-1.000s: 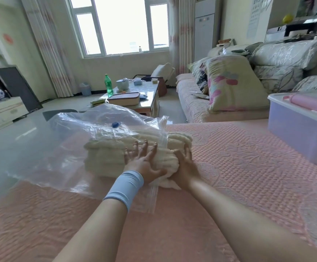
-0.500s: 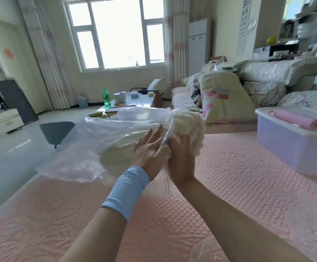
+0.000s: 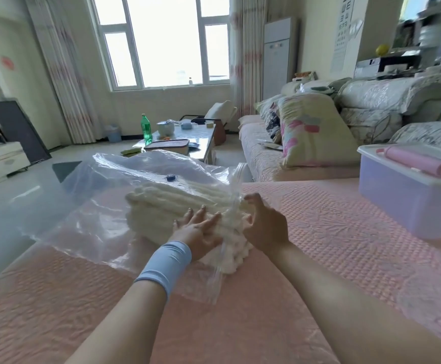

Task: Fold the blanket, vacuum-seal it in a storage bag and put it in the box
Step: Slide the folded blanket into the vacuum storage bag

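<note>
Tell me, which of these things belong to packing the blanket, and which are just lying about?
Part of the job:
fluffy white folded blanket
clear plastic storage bag around most of it
translucent lidded plastic box
left hand, pressing the blanket
right hand, at the blanket's uncovered end

Just lying about:
green plastic bottle
glass-topped coffee table
floral pillow

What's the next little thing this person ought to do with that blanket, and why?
Probably push the near end of the blanket fully into the storage bag. Most of it lies inside, but a fluffy end sticks out past the bag's mouth, under the curled right hand; the left hand presses flat beside it. The bag likely cannot close until then.
</note>
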A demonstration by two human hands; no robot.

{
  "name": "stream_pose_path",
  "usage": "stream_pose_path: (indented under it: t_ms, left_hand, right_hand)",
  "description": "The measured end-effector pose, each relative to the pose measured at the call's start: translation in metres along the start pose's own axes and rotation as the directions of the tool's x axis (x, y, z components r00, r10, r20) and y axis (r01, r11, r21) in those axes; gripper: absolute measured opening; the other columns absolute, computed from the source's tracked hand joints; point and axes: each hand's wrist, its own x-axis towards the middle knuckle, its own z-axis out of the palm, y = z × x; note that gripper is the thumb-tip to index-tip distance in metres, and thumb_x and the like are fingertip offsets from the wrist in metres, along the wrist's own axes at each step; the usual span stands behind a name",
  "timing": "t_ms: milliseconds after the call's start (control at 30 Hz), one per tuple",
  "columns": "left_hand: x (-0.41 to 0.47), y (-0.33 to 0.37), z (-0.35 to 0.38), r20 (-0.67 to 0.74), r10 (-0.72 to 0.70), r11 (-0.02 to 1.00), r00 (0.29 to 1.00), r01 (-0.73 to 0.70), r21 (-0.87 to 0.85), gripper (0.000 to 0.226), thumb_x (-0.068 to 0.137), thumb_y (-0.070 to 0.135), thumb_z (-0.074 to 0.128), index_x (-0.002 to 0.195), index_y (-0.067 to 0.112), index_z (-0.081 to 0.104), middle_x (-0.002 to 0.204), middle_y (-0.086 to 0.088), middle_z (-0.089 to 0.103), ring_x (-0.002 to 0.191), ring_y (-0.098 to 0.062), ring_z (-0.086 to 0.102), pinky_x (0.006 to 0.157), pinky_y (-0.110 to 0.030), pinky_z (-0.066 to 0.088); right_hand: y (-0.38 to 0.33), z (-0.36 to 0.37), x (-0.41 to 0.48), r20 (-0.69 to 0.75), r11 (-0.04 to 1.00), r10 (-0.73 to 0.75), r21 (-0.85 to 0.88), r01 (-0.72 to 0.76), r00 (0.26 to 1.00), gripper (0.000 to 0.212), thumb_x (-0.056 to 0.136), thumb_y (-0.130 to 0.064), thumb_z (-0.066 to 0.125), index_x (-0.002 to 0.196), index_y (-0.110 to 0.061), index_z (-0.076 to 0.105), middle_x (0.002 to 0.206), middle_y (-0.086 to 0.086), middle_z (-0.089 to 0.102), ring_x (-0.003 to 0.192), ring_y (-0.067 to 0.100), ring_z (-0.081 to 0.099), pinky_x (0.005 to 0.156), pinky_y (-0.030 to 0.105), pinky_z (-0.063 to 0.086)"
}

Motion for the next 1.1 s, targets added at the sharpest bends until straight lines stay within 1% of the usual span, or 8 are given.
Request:
stream_pose_path:
  t_ms: [133, 233, 333, 567, 700, 867, 1000, 1100]
  left_hand:
    - [-0.006, -0.006, 0.008, -0.207, 0.031, 0.999, 0.978, -0.034, -0.009, 0.07, 0.079, 0.064, 0.06, 0.141, 0.053, 0.031, 0.157, 0.009, 0.013, 0.145, -0.016, 0.006, 0.117, -0.044, 0.008]
    - [-0.02, -0.01, 0.009, -0.462, 0.159, 0.987, 0.873, -0.137, 0.081, 0.048, 0.074, 0.051, 0.07, 0.115, 0.033, 0.052, 0.121, 0.006, 0.04, 0.118, -0.018, 0.038, 0.101, -0.036, 0.031]
    - [-0.038, -0.014, 0.017, -0.32, 0.178, 0.981, 0.931, -0.195, -0.022, 0.038, 0.069, 0.053, 0.069, 0.092, 0.03, 0.051, 0.1, 0.011, 0.048, 0.098, -0.02, 0.054, 0.083, -0.031, 0.045]
    - [-0.047, -0.01, 0.048, -0.181, 0.111, 0.994, 0.977, -0.109, 0.017, 0.118, 0.047, 0.073, 0.073, 0.139, 0.041, 0.006, 0.146, 0.01, 0.005, 0.137, -0.026, 0.024, 0.101, -0.043, 0.044]
    - [-0.036, -0.007, 0.038, -0.143, 0.032, 0.994, 0.989, -0.047, -0.103, 0.13, 0.054, 0.07, 0.074, 0.138, 0.052, -0.023, 0.152, 0.015, -0.027, 0.146, -0.029, 0.003, 0.11, -0.046, 0.035]
    - [-0.041, -0.029, 0.0, -0.245, 0.182, 0.967, 0.952, -0.218, -0.132, 0.112, 0.056, 0.041, 0.076, 0.149, 0.032, 0.013, 0.158, 0.005, 0.004, 0.146, -0.023, 0.013, 0.115, -0.043, 0.027]
    - [-0.058, -0.061, -0.027, -0.085, 0.183, 0.98, 0.979, -0.188, -0.061, 0.107, 0.063, 0.022, 0.083, 0.143, 0.046, 0.016, 0.161, 0.002, 0.006, 0.147, -0.021, 0.015, 0.115, -0.043, 0.029]
    - [-0.067, -0.064, -0.037, 0.2, -0.06, 0.997, 0.978, 0.047, 0.069, 0.121, 0.066, 0.022, 0.085, 0.149, 0.046, 0.0, 0.161, 0.0, -0.013, 0.15, -0.025, 0.002, 0.119, -0.043, 0.022]
  right_hand:
    - [-0.009, -0.005, 0.014, 0.137, 0.854, -0.392, -0.313, 0.415, 0.91, 0.08, 0.072, -0.02, 0.063, 0.148, -0.031, 0.042, 0.16, 0.012, 0.027, 0.145, 0.033, 0.03, 0.112, 0.054, 0.032]
    - [-0.011, 0.006, 0.014, 0.571, 0.792, -0.31, -0.286, 0.539, 0.76, 0.088, 0.082, -0.026, 0.062, 0.158, -0.034, 0.017, 0.169, 0.002, 0.001, 0.155, 0.023, -0.004, 0.124, 0.047, -0.002]
    - [0.003, 0.014, 0.001, 0.69, 0.778, -0.227, -0.296, 0.554, 0.687, 0.11, 0.08, -0.034, 0.07, 0.159, -0.03, -0.005, 0.167, 0.002, -0.015, 0.154, 0.023, -0.013, 0.124, 0.042, -0.006]
    - [-0.017, 0.007, -0.001, 0.397, 0.755, -0.349, -0.417, 0.506, 0.849, 0.041, 0.091, -0.011, 0.043, 0.131, -0.016, 0.051, 0.125, 0.008, 0.06, 0.114, 0.029, 0.059, 0.094, 0.041, 0.044]
    - [-0.048, 0.0, -0.009, 0.348, 0.792, -0.34, -0.395, 0.466, 0.873, 0.033, 0.086, -0.01, 0.048, 0.118, -0.015, 0.055, 0.108, 0.006, 0.064, 0.099, 0.029, 0.064, 0.074, 0.037, 0.05]
    - [-0.087, -0.017, -0.027, 0.277, 0.737, -0.469, -0.402, 0.544, 0.839, 0.035, 0.082, -0.025, 0.058, 0.116, -0.016, 0.06, 0.098, 0.007, 0.068, 0.089, 0.032, 0.068, 0.069, 0.036, 0.047]
    - [-0.084, -0.036, -0.038, 0.202, 0.774, -0.629, 0.079, 0.628, 0.75, 0.049, 0.082, -0.037, 0.072, 0.127, -0.018, 0.066, 0.094, 0.01, 0.075, 0.083, 0.028, 0.073, 0.074, 0.035, 0.056]
    - [-0.057, -0.043, -0.029, 0.179, 0.838, -0.471, 0.396, 0.375, 0.864, 0.04, 0.088, -0.018, 0.055, 0.126, -0.018, 0.068, 0.107, 0.001, 0.076, 0.096, 0.016, 0.072, 0.089, 0.03, 0.055]
